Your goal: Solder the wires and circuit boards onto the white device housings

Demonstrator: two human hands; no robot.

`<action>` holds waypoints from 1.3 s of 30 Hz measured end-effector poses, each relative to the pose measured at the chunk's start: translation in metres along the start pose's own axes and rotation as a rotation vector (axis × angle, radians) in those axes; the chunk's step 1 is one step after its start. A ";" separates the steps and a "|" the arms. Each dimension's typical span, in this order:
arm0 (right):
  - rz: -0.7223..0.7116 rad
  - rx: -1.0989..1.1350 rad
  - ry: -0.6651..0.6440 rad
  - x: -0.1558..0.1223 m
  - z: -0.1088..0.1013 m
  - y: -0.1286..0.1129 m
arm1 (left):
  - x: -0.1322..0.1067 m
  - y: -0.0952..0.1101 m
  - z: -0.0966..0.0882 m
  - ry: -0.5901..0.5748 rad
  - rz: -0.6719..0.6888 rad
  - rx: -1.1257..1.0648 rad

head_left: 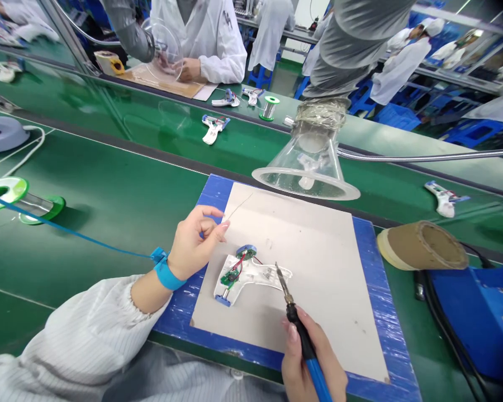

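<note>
My left hand (195, 240) pinches a thin solder wire (240, 207) between thumb and fingers, and the wire points up and right over the board. My right hand (308, 357) grips a soldering iron (295, 315) with a blue and black handle. Its metal tip hangs just right of a white plastic housing (255, 276), close to it or touching, which I cannot tell. That housing lies on a pale grey board (318, 296) and carries a green circuit board (230, 273) with red wires. A blue strap (165, 273) circles my left wrist.
A clear funnel-shaped fume hood (305, 167) on a silver hose hangs above the board. A solder spool (25, 201) lies left, a blue iron stand (469, 318) and tan tube (421, 245) right. Across the green bench, a co-worker (201, 39) works beside several white housings.
</note>
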State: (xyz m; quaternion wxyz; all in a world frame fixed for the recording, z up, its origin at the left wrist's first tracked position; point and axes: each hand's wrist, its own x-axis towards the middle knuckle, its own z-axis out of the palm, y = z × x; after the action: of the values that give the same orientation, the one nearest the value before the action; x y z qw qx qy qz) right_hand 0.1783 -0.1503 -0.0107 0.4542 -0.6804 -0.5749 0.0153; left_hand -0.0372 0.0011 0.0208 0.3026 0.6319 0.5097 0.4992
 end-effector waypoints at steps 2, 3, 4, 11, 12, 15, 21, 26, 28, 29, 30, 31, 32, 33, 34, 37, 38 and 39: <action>-0.081 -0.011 -0.032 0.003 0.004 0.005 | 0.001 0.002 0.004 -0.076 0.034 -0.037; -0.131 -0.036 -0.059 0.005 0.007 0.008 | 0.002 0.004 0.007 -0.140 0.111 -0.026; -0.179 -0.072 -0.089 0.007 0.010 0.012 | 0.003 0.006 0.012 -0.220 0.209 0.006; -0.393 -0.132 -0.176 0.009 0.028 0.031 | 0.019 0.021 0.046 -0.818 0.384 0.445; -0.396 -0.133 -0.182 0.008 0.029 0.032 | 0.023 0.024 0.046 -0.876 0.366 0.502; -0.390 -0.147 -0.215 0.006 0.029 0.029 | 0.035 0.034 0.039 -0.925 0.281 0.634; -0.488 -0.294 -0.185 0.010 0.029 0.022 | 0.047 0.055 0.011 -0.933 0.046 0.618; -0.486 -0.299 -0.189 0.012 0.032 0.019 | 0.034 0.060 0.001 -0.966 -0.124 0.485; -0.477 -0.261 -0.193 0.013 0.032 0.019 | 0.027 0.058 0.007 -0.963 -0.173 0.438; -0.456 -0.225 -0.193 0.013 0.031 0.020 | 0.024 0.055 0.012 -0.946 -0.198 0.401; -0.433 -0.176 -0.183 0.013 0.031 0.020 | 0.021 0.051 0.017 -0.917 -0.225 0.352; -0.413 -0.122 -0.163 0.013 0.030 0.021 | 0.017 0.047 0.024 -0.883 -0.256 0.290; -0.397 -0.073 -0.139 0.013 0.028 0.021 | 0.015 0.043 0.030 -0.848 -0.290 0.222; -0.388 -0.032 -0.109 0.013 0.026 0.021 | 0.012 0.039 0.035 -0.813 -0.325 0.159; -0.385 -0.004 -0.082 0.013 0.024 0.021 | 0.009 0.035 0.039 -0.782 -0.356 0.107; -0.375 0.026 -0.055 0.013 0.017 0.018 | 0.005 0.027 0.046 -0.738 -0.394 0.055; -0.365 0.030 -0.056 0.013 0.015 0.016 | 0.004 0.026 0.046 -0.735 -0.390 0.066; -0.354 0.030 -0.050 0.013 0.014 0.014 | 0.004 0.025 0.045 -0.735 -0.382 0.080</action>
State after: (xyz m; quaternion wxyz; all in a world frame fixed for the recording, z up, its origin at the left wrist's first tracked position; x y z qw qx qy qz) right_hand 0.1858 -0.1307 -0.0210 0.4455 -0.5610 -0.6966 -0.0397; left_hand 0.0138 0.0030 0.0301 0.5269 0.6734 0.4950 0.1549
